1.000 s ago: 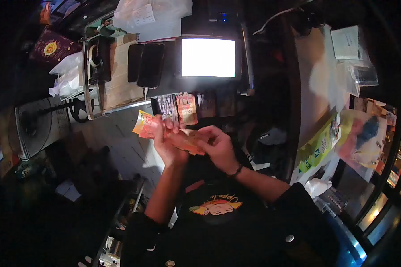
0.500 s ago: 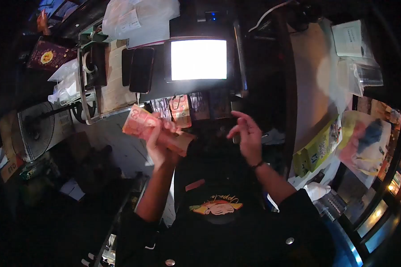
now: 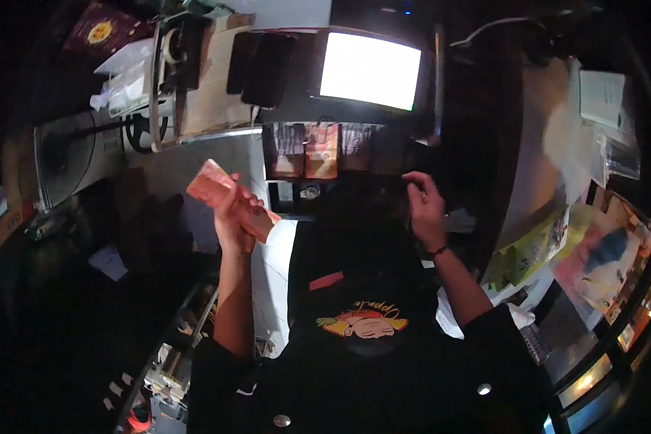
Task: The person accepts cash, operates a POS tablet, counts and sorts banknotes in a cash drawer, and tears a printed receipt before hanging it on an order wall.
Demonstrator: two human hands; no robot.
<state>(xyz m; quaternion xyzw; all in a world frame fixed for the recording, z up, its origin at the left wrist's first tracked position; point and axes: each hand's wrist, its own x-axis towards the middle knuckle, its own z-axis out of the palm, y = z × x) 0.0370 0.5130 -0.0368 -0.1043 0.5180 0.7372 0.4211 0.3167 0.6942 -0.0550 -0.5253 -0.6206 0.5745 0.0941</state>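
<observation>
My left hand [image 3: 233,217] is closed around a bundle of reddish-orange banknotes [image 3: 211,184], whose far end sticks out up and to the left past my fingers. My right hand [image 3: 428,213] is raised at the right with its fingers bent but apart, and I see nothing in it. Between and beyond the two hands lies a cash drawer [image 3: 267,155] with compartments. A stack of orange-red banknotes [image 3: 321,153] lies in one of them, under a wire clip. Darker notes in the compartments beside it are hard to make out.
A brightly lit screen [image 3: 371,71] stands beyond the drawer, with a dark phone [image 3: 270,71] to its left. A tape roll [image 3: 172,45] sits farther left, above a fan [image 3: 65,163]. At the right are a yellow-green packet [image 3: 532,249] and clear plastic bags [image 3: 615,155].
The view has shifted, so the screen and drawer sit higher and farther right. My left hand still holds the banknotes, now away from the drawer. My right hand's fingers have drawn closer together.
</observation>
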